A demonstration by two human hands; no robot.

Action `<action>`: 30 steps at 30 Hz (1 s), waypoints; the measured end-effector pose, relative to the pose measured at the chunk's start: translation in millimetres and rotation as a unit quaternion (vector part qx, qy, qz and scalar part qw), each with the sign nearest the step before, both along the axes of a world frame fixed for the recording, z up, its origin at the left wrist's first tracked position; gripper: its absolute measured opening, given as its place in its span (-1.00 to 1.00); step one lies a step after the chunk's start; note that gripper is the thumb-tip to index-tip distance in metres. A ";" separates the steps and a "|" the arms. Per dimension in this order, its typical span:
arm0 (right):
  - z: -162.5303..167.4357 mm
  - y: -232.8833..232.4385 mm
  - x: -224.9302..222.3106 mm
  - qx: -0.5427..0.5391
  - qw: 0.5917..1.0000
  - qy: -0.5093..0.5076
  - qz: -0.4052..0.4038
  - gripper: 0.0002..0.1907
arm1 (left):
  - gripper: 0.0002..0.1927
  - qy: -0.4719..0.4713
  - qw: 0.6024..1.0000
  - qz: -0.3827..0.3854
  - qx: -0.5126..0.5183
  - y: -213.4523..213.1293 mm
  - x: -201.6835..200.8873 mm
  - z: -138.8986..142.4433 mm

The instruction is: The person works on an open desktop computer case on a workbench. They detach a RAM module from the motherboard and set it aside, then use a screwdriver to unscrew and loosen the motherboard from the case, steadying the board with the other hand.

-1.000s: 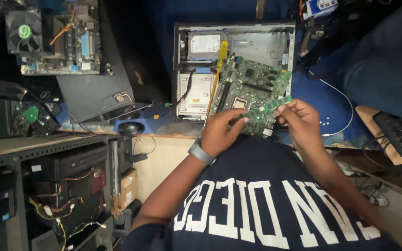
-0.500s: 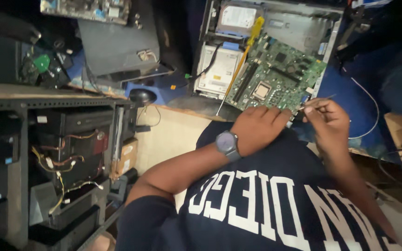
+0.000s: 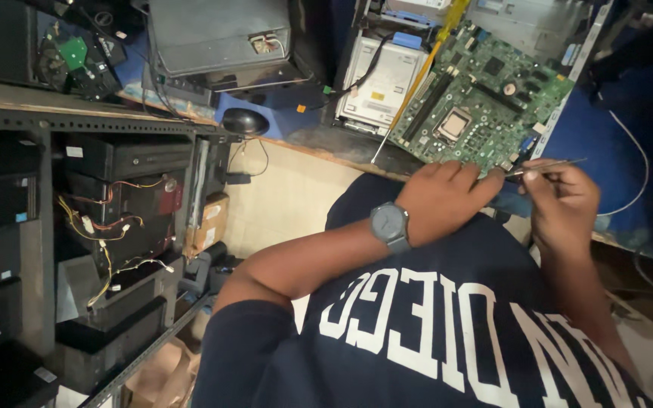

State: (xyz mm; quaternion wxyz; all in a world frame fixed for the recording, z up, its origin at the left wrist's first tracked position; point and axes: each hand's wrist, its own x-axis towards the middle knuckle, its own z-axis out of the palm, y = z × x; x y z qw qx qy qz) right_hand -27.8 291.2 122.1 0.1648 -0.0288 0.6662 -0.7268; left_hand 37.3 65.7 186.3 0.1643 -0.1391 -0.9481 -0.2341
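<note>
Nearest to me is my own dark blue shirt (image 3: 432, 332) with its big white letters, and my left forearm crosses it with a grey wristwatch (image 3: 389, 224) on the wrist. Just beyond the watch, my left hand (image 3: 447, 198) lies palm down with the fingers stretched out flat, grasping nothing, the fingertips touching the near edge of the green motherboard (image 3: 485, 91). To the right of that hand, my right hand (image 3: 564, 198) is pinched around a thin metal tool (image 3: 549, 166), thumb and forefinger closed on its shaft; the tool lies nearly level just off the board's near right corner, its tip pointing left toward my left fingertips.

The motherboard sits tilted inside an open grey computer case (image 3: 546, 30) on the bench, its square silver processor socket (image 3: 453, 123) near the middle. Left of the board, in the same case, lies a pale metal drive (image 3: 382, 83) with a black cable running to it, and a yellow-handled screwdriver (image 3: 417, 83) slants along the board's left edge. Farther left of the board, a black mouse (image 3: 245, 121) rests at the bench edge.
</note>
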 end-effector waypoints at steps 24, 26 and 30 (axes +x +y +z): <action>-13.3 35.3 32.4 -0.119 0.986 0.016 -0.112 -0.96 | -0.65 -0.030 0.998 -0.049 0.038 0.3 9.4 -10.4; -13.0 31.7 35.4 -0.099 0.989 0.028 -0.109 -0.95 | -0.65 -0.022 0.998 -0.047 0.032 0.2 8.5 -10.7; -9.1 28.4 39.9 -0.012 0.993 0.049 -0.109 -0.92 | -0.64 -0.018 0.998 -0.048 0.025 -0.8 3.1 -11.0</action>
